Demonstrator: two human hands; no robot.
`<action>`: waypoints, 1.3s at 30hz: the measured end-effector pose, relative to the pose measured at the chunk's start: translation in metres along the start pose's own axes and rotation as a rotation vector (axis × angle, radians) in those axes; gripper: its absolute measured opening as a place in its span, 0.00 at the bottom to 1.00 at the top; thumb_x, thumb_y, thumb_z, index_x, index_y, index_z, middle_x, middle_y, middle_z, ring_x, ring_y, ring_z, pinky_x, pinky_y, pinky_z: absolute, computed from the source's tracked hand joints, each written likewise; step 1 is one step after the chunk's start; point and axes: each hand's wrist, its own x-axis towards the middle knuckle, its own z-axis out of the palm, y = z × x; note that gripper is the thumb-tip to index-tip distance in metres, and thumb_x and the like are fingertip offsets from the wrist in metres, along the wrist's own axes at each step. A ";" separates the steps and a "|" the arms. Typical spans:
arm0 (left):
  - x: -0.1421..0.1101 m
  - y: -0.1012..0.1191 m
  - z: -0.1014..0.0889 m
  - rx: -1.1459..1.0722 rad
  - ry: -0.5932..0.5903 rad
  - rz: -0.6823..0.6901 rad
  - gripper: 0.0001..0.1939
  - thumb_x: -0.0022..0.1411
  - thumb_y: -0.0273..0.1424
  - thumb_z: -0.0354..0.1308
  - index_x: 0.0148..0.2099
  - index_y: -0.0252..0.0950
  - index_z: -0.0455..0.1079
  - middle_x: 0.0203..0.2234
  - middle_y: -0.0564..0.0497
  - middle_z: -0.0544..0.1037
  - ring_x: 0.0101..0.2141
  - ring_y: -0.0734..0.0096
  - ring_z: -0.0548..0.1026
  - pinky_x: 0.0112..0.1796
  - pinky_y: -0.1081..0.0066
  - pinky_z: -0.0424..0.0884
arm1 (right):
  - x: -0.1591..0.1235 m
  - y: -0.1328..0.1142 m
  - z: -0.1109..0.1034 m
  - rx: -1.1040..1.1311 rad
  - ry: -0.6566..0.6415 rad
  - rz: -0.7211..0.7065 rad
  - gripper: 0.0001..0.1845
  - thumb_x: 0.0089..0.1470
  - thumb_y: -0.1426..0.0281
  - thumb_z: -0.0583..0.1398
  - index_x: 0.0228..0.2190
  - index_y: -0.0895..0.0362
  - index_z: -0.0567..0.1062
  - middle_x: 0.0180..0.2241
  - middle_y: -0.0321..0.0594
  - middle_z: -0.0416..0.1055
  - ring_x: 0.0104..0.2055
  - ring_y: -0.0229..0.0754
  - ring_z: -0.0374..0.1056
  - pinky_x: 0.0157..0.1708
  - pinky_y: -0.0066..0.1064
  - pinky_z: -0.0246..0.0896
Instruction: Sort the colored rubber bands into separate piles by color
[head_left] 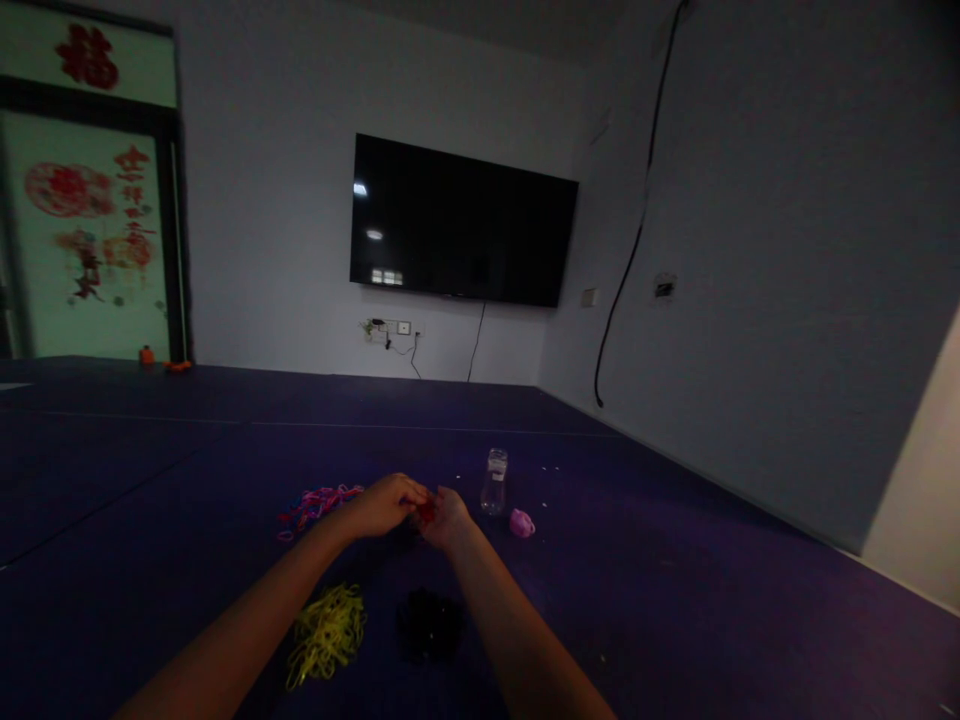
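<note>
My left hand (391, 504) is closed, its fingertips pinched together over the palm of my right hand. My right hand (448, 520) is cupped around a small bunch of red rubber bands (427, 511), which both hands touch. Their exact number is too small to make out. Left of my left hand lies a pile of pink and blue rubber bands (319, 507). Yellow rubber bands (328, 632) are heaped near my left forearm, and a black pile (430, 625) lies between the forearms. A clear bottle (493, 484) stands uncapped right of my right hand, beside a pink lid (521, 523).
The dark blue tabletop (675, 600) reaches to the walls. Tiny white bits lie near the bottle. Small orange objects (178, 366) sit at the far left edge. A television (461, 220) hangs on the back wall, and a black cable (637, 230) hangs down the right wall.
</note>
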 end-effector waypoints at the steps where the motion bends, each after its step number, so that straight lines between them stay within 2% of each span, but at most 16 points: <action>1: 0.000 0.000 0.000 -0.006 0.011 -0.002 0.16 0.50 0.16 0.49 0.35 0.37 0.74 0.39 0.52 0.77 0.44 0.72 0.70 0.47 0.73 0.62 | -0.002 -0.001 0.000 -0.001 0.011 0.008 0.19 0.58 0.72 0.39 0.23 0.57 0.63 0.16 0.34 0.62 0.16 0.34 0.62 0.17 0.24 0.59; 5: 0.002 0.005 -0.006 -0.017 0.101 -0.010 0.15 0.52 0.19 0.49 0.37 0.37 0.74 0.38 0.51 0.77 0.41 0.72 0.72 0.45 0.71 0.65 | -0.009 -0.015 0.001 0.027 0.054 0.041 0.17 0.58 0.70 0.42 0.21 0.58 0.62 0.14 0.32 0.59 0.13 0.31 0.57 0.14 0.20 0.54; 10: 0.004 0.018 -0.017 0.043 0.217 0.058 0.13 0.54 0.22 0.50 0.38 0.37 0.73 0.38 0.50 0.77 0.41 0.70 0.72 0.45 0.69 0.65 | -0.025 -0.054 -0.003 0.045 0.079 0.013 0.16 0.57 0.65 0.48 0.19 0.57 0.60 0.12 0.29 0.55 0.10 0.28 0.48 0.09 0.17 0.41; 13: 0.002 0.025 -0.021 0.118 0.227 0.120 0.12 0.56 0.23 0.50 0.38 0.37 0.73 0.38 0.50 0.77 0.42 0.70 0.71 0.45 0.69 0.65 | -0.045 -0.070 -0.014 0.036 0.098 -0.030 0.18 0.56 0.63 0.49 0.18 0.57 0.59 0.11 0.27 0.53 0.10 0.27 0.44 0.08 0.17 0.34; 16: 0.001 0.031 -0.024 0.216 0.224 0.161 0.12 0.56 0.22 0.50 0.39 0.36 0.73 0.37 0.50 0.77 0.41 0.70 0.71 0.44 0.69 0.65 | -0.072 -0.067 -0.035 -0.034 0.164 -0.100 0.18 0.55 0.61 0.51 0.18 0.57 0.59 0.10 0.26 0.51 0.09 0.26 0.40 0.09 0.19 0.30; 18: 0.000 0.037 -0.025 0.293 0.223 0.181 0.13 0.55 0.22 0.49 0.39 0.36 0.72 0.37 0.49 0.77 0.40 0.69 0.71 0.44 0.68 0.65 | -0.089 -0.058 -0.054 -0.209 0.274 -0.259 0.21 0.51 0.55 0.53 0.17 0.57 0.59 0.09 0.25 0.49 0.09 0.26 0.40 0.09 0.20 0.31; 20: -0.001 0.046 -0.025 0.352 0.207 0.217 0.13 0.56 0.21 0.49 0.40 0.36 0.72 0.37 0.49 0.77 0.40 0.69 0.71 0.43 0.68 0.64 | -0.100 -0.048 -0.073 -0.339 0.320 -0.392 0.24 0.46 0.50 0.54 0.16 0.56 0.58 0.08 0.24 0.47 0.10 0.26 0.40 0.10 0.21 0.32; 22: -0.003 0.056 -0.025 0.385 0.185 0.258 0.13 0.57 0.22 0.48 0.41 0.36 0.71 0.37 0.50 0.77 0.40 0.69 0.71 0.42 0.69 0.64 | -0.105 -0.040 -0.089 -0.408 0.307 -0.449 0.26 0.43 0.47 0.54 0.16 0.56 0.58 0.09 0.24 0.47 0.10 0.27 0.41 0.10 0.22 0.33; 24: -0.005 0.064 -0.025 0.405 0.157 0.284 0.13 0.57 0.22 0.48 0.41 0.36 0.71 0.37 0.51 0.76 0.40 0.69 0.70 0.41 0.70 0.64 | -0.105 -0.034 -0.099 -0.449 0.289 -0.449 0.26 0.42 0.46 0.54 0.16 0.56 0.58 0.09 0.24 0.47 0.10 0.27 0.41 0.10 0.22 0.34; 30: -0.009 0.071 -0.026 0.428 0.137 0.289 0.14 0.58 0.22 0.47 0.43 0.36 0.70 0.37 0.51 0.76 0.40 0.70 0.70 0.41 0.70 0.64 | -0.102 -0.027 -0.101 -0.505 0.228 -0.408 0.28 0.43 0.44 0.52 0.16 0.56 0.61 0.10 0.28 0.55 0.11 0.30 0.51 0.11 0.23 0.45; 34: -0.009 0.070 -0.026 0.448 0.129 0.285 0.14 0.57 0.22 0.47 0.43 0.36 0.70 0.38 0.51 0.76 0.40 0.70 0.71 0.41 0.70 0.64 | -0.106 -0.028 -0.098 -0.500 0.211 -0.448 0.29 0.44 0.44 0.51 0.16 0.58 0.65 0.12 0.35 0.63 0.14 0.33 0.59 0.16 0.24 0.53; 39: -0.010 0.072 -0.025 0.506 0.117 0.262 0.15 0.56 0.21 0.48 0.43 0.36 0.70 0.38 0.50 0.77 0.39 0.69 0.71 0.39 0.69 0.64 | -0.107 -0.028 -0.097 -0.578 0.190 -0.422 0.33 0.45 0.43 0.48 0.14 0.59 0.68 0.14 0.41 0.67 0.17 0.35 0.63 0.20 0.25 0.57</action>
